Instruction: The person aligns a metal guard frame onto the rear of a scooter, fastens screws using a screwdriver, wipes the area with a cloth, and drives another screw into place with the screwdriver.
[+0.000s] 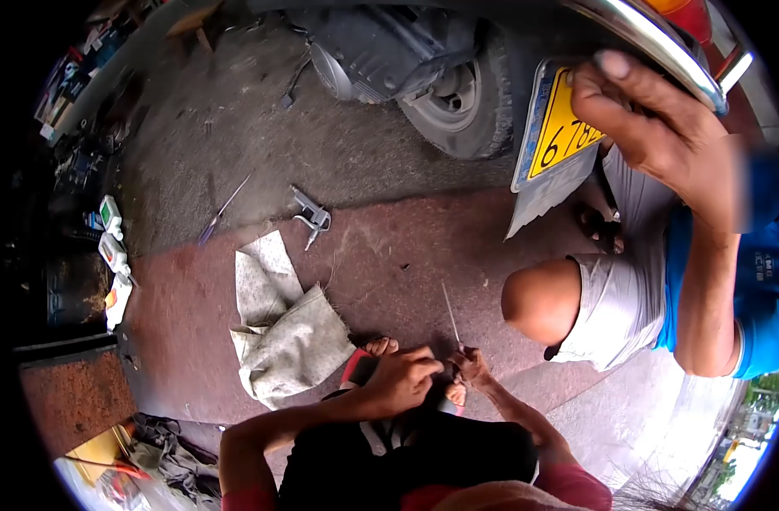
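Note:
My right hand (472,366) is closed around the lower end of a screwdriver (451,315), its thin metal shaft pointing away from me. Just left of it, my left hand (402,381) has its fingers curled in; whatever they hold, if anything, is hidden. Both hands are low over my knees and feet. Near my left hand a grey-white cloth (291,341) lies crumpled on the reddish floor mat (389,238). Beyond the cloth is a metal trigger-type air gun (313,215), and a second screwdriver (223,209) lies farther left.
At right a co-worker in a blue shirt (756,281) squats, one hand (662,128) at a yellow number plate (564,136) under a chrome bumper (653,38). A scooter wheel (462,106) stands ahead. White bottles (111,217) and a rusty metal surface (74,396) are at left.

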`<state>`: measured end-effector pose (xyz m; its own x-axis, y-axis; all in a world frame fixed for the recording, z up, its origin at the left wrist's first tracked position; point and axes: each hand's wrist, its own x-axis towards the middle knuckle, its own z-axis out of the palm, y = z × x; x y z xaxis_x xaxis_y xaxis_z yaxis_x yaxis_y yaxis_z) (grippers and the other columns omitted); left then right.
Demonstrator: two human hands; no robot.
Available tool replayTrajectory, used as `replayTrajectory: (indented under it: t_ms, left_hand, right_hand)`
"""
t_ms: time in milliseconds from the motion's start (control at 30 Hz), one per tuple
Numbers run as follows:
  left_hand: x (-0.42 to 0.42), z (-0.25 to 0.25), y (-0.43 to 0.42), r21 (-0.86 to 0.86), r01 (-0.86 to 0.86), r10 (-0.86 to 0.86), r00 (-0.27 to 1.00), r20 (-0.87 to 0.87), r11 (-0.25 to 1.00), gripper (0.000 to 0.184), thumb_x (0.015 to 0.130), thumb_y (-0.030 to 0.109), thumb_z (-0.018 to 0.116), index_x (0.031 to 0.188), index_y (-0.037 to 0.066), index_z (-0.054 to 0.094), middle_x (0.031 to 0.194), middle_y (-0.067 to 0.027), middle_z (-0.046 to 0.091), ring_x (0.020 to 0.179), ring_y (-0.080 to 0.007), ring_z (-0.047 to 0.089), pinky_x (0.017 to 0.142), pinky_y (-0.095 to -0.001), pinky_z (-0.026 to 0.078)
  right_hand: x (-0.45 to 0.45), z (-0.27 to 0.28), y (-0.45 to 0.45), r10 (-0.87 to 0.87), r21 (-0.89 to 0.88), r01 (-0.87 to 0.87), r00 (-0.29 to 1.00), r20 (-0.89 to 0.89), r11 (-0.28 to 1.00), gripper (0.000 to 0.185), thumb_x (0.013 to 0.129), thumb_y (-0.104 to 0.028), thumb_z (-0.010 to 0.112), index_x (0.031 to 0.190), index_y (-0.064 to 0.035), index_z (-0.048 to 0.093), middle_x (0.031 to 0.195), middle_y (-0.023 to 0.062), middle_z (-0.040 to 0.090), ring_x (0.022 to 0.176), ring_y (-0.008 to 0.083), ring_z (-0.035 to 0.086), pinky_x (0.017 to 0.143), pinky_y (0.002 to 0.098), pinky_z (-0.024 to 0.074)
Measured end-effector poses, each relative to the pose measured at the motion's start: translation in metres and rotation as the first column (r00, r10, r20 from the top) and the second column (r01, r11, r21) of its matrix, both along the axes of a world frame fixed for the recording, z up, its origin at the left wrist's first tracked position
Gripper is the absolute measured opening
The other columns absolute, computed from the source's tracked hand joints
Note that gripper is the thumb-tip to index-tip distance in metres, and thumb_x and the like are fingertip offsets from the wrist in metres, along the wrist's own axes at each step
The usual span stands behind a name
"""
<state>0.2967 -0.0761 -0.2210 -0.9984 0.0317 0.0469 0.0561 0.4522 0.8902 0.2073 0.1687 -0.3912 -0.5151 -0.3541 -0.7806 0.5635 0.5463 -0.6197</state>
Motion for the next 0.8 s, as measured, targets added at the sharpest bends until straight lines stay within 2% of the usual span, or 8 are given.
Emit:
replayTrajectory:
  t_ms: [133,167,300,400,533,600,667,800]
  left_hand:
    - [0.013,0.017,-0.009,-0.005,-0.111,0.111,0.994,-0.005,0.994,0.018,0.074,0.003,0.059,0.091,0.005,0.064,0.083,-0.0093,0.060,0.068,-0.0303,0.060,0.061,-0.0399,0.047]
    - [0.020,0.025,-0.007,0.015,-0.110,0.109,0.993,0.049,0.994,0.016,0.073,0.003,0.061,0.090,0.005,0.064,0.082,-0.0092,0.060,0.068,-0.0305,0.061,0.060,-0.0398,0.049]
    - [0.046,0.062,-0.012,0.058,-0.080,0.075,0.993,0.092,0.995,0.026,0.068,-0.003,0.064,0.092,0.006,0.069,0.081,-0.0118,0.063,0.069,-0.0296,0.064,0.059,-0.0358,0.053]
    - [0.065,0.035,-0.008,0.036,-0.128,0.121,0.983,0.141,0.991,0.020,0.073,0.005,0.066,0.093,0.008,0.068,0.083,-0.0105,0.062,0.075,-0.0319,0.064,0.063,-0.0389,0.054]
    - [0.103,-0.012,-0.022,0.165,-0.204,0.156,0.952,0.265,0.965,0.023,0.076,0.005,0.063,0.098,0.008,0.069,0.098,-0.0136,0.068,0.087,-0.0327,0.065,0.075,-0.0399,0.053]
    - [0.117,-0.022,-0.034,0.114,-0.302,0.236,0.888,0.394,0.946,0.023,0.080,0.011,0.064,0.102,0.009,0.070,0.095,-0.0151,0.069,0.090,-0.0315,0.066,0.077,-0.0389,0.052]
    - [0.143,-0.050,-0.039,0.142,-0.426,0.311,0.815,0.488,0.893,0.023,0.078,0.013,0.068,0.100,0.007,0.070,0.094,-0.0155,0.069,0.088,-0.0304,0.066,0.076,-0.0375,0.052]
    - [0.167,-0.089,-0.048,0.185,-0.438,0.279,0.791,0.545,0.880,0.025,0.074,0.013,0.070,0.098,0.007,0.070,0.090,-0.0141,0.070,0.083,-0.0291,0.066,0.073,-0.0376,0.052]
  right_hand:
    - [-0.029,-0.005,-0.036,0.169,-0.140,-0.184,0.979,-0.112,0.973,0.022,0.083,-0.019,0.066,0.071,-0.0039,0.055,0.052,0.0012,0.049,0.041,0.0118,0.050,0.037,0.0285,0.0377]
    - [-0.036,-0.006,-0.045,0.150,-0.079,-0.148,0.989,0.012,0.986,0.019,0.083,-0.020,0.065,0.078,-0.0029,0.057,0.056,0.0025,0.052,0.043,0.0116,0.050,0.037,0.0292,0.0378]
    - [-0.042,-0.008,-0.051,0.129,-0.053,-0.127,0.991,0.031,0.990,0.019,0.080,-0.017,0.066,0.091,-0.0041,0.057,0.061,0.0048,0.054,0.041,0.0135,0.047,0.035,0.0297,0.0374]
    - [-0.048,-0.009,-0.044,0.070,-0.023,-0.067,0.990,0.124,0.997,0.017,0.081,-0.015,0.065,0.073,-0.0028,0.058,0.056,0.0058,0.054,0.038,0.0139,0.049,0.033,0.0304,0.0366]
    - [-0.049,-0.004,-0.047,0.128,-0.036,-0.125,0.987,0.101,0.992,0.012,0.081,-0.012,0.064,0.073,-0.0042,0.059,0.056,0.0056,0.055,0.038,0.0133,0.052,0.032,0.0308,0.0400]
    - [-0.048,-0.012,-0.043,0.398,-0.004,-0.408,0.894,-0.204,0.913,0.008,0.085,-0.007,0.057,0.079,-0.0073,0.062,0.057,0.0043,0.055,0.040,0.0119,0.056,0.033,0.0285,0.0436]
    - [-0.047,-0.008,-0.048,0.399,0.043,-0.401,0.885,-0.240,0.915,0.012,0.085,-0.011,0.057,0.076,-0.0054,0.063,0.058,0.0055,0.057,0.039,0.0129,0.056,0.032,0.0288,0.0433]
    - [-0.047,-0.007,-0.056,0.212,0.114,-0.204,0.976,-0.056,0.972,0.018,0.082,-0.018,0.061,0.072,-0.0021,0.063,0.061,0.0087,0.061,0.038,0.0156,0.055,0.032,0.0304,0.0427]
